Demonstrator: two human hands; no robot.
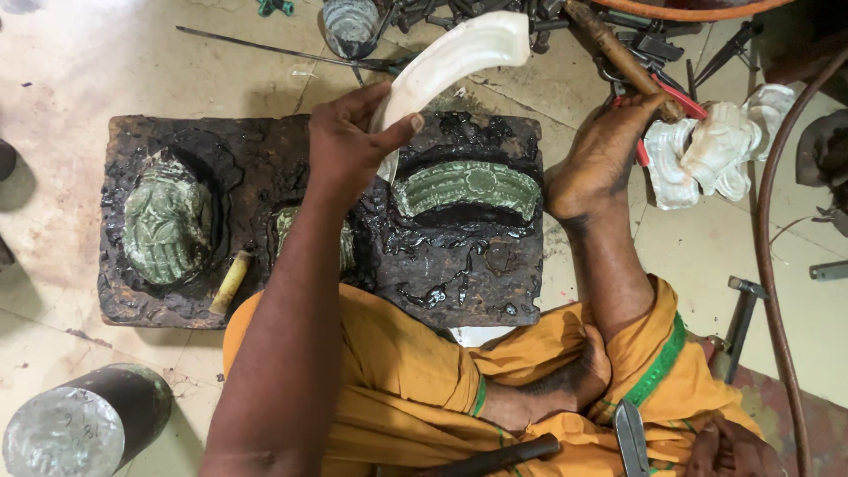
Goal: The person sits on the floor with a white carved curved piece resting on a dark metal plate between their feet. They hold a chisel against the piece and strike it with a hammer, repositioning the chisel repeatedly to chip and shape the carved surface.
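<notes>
My left hand (349, 146) is shut on a white curved crescent-shaped cast (459, 53), holding it tilted above a black pitch block (265, 150). Just below the cast, a green embossed arched metal piece (465, 187) is set into the pitch. A green oval embossed piece (166, 225) lies at the block's left end, and my forearm partly covers a third green piece (287, 225). My right hand (729, 450) shows only at the bottom edge, by my knee. A flat metal blade (632, 437) lies on the orange cloth near it.
My foot (601, 150) rests against the block's right edge. A white plaster ornament (715, 150) lies beyond it. Dark tools (495, 13) are piled at the top. A metal cylinder (84, 424) stands bottom left. A hose (777, 265) and a hammer (742, 309) are on the right, and a short wooden peg (231, 281) lies on the block.
</notes>
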